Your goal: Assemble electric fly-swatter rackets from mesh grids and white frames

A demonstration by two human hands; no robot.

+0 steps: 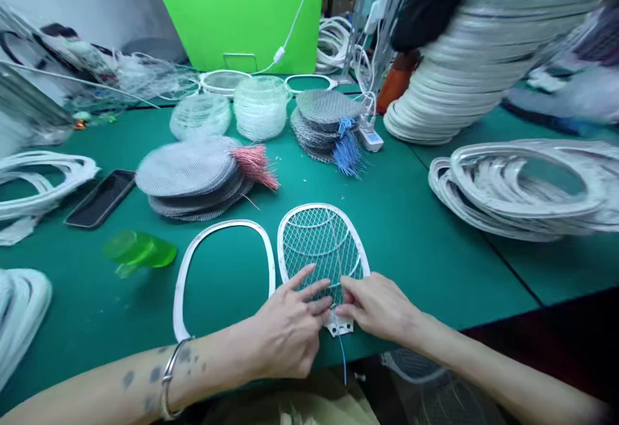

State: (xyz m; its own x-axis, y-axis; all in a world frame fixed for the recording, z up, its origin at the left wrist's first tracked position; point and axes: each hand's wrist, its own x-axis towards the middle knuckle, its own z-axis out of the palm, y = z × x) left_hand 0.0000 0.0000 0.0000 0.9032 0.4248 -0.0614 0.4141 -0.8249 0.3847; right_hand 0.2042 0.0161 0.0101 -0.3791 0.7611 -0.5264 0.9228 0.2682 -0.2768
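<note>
A white oval racket frame filled with wire mesh (322, 244) lies on the green table (411, 231) near its front edge. My left hand (290, 322) rests on the mesh's lower part with fingers stretched out flat. My right hand (374, 306) presses its fingertips together at the frame's neck, where a thin blue wire (342, 357) hangs down over the table edge. An empty white frame (222, 270) lies just left of the meshed one.
Behind lie a stack of mesh discs with red wires (193, 177), another with blue wires (326, 122), clear mesh stacks (258, 106), a phone (101, 198) and a green bottle (140, 251). Piles of white frames (522, 186) sit at right and far left.
</note>
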